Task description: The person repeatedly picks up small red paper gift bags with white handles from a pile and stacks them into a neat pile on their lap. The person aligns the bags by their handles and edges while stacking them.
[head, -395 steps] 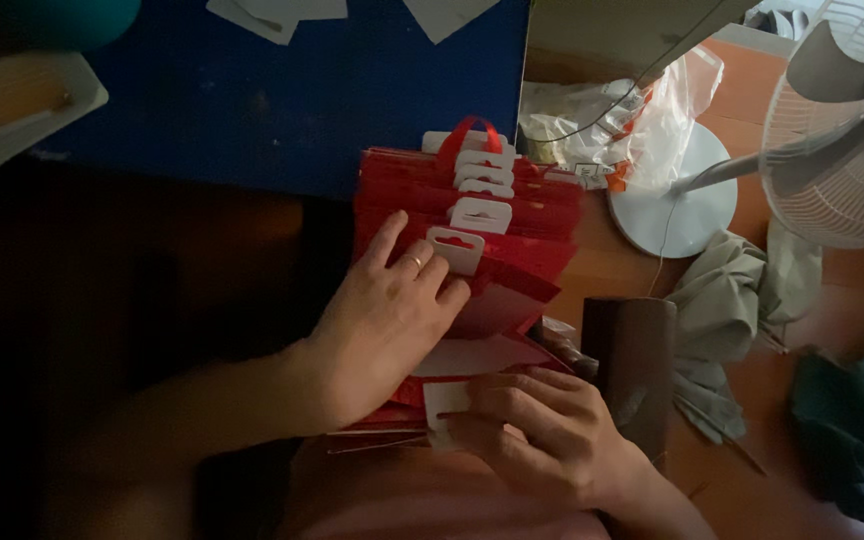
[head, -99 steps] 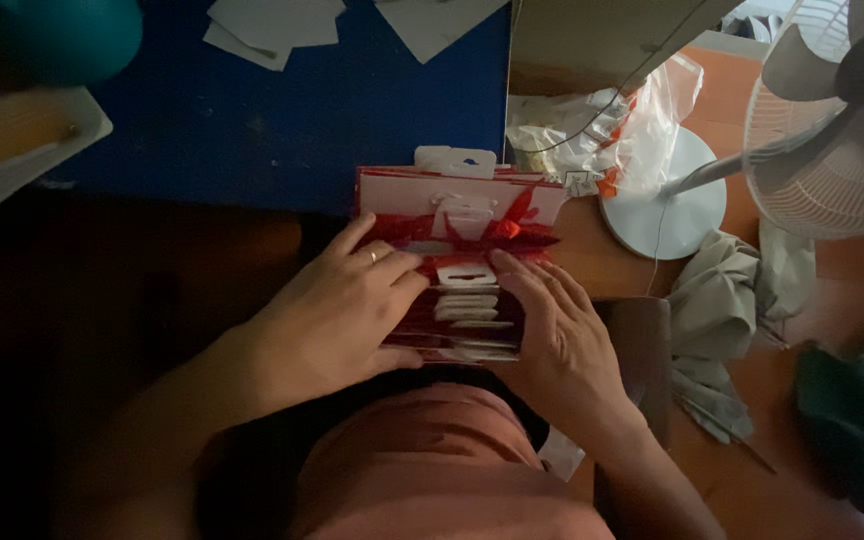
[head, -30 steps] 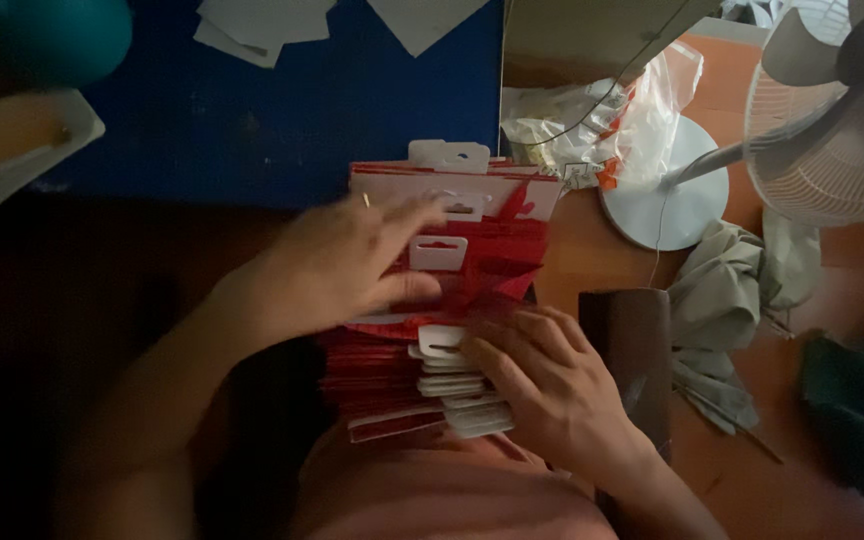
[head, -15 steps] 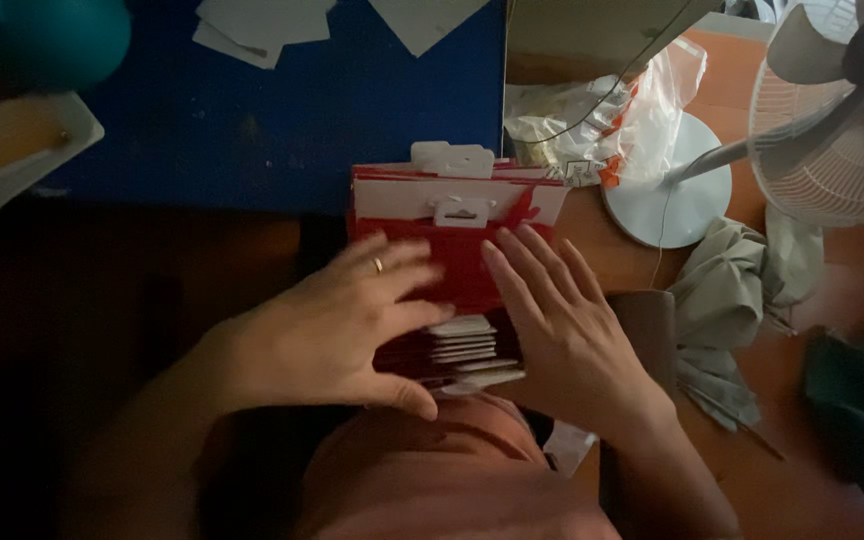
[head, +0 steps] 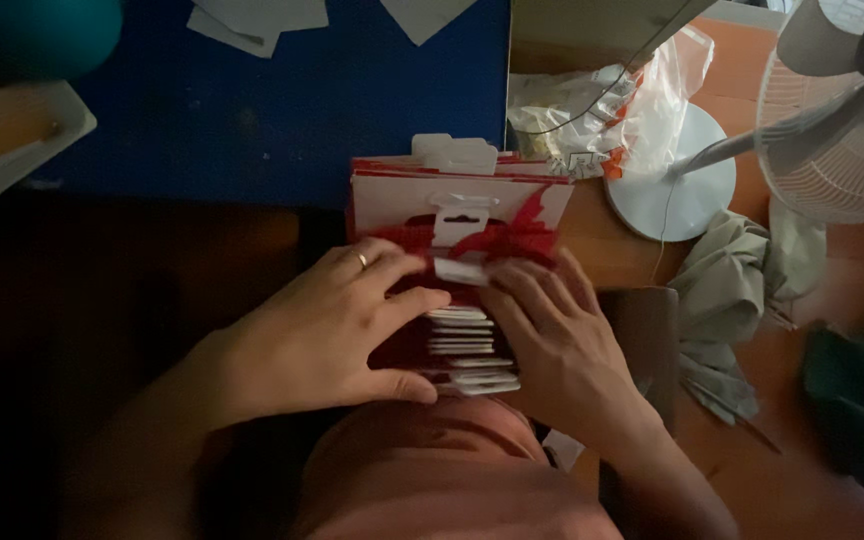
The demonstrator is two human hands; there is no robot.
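Hands both lie flat and spread on the cards (head: 457, 225), left hand (head: 327, 325) and right hand (head: 552, 345); square edges evenly before you lift.

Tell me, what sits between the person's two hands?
In the head view, between the left hand and right hand lies a fanned stack of red packets with white hang tabs; both hands touch it.
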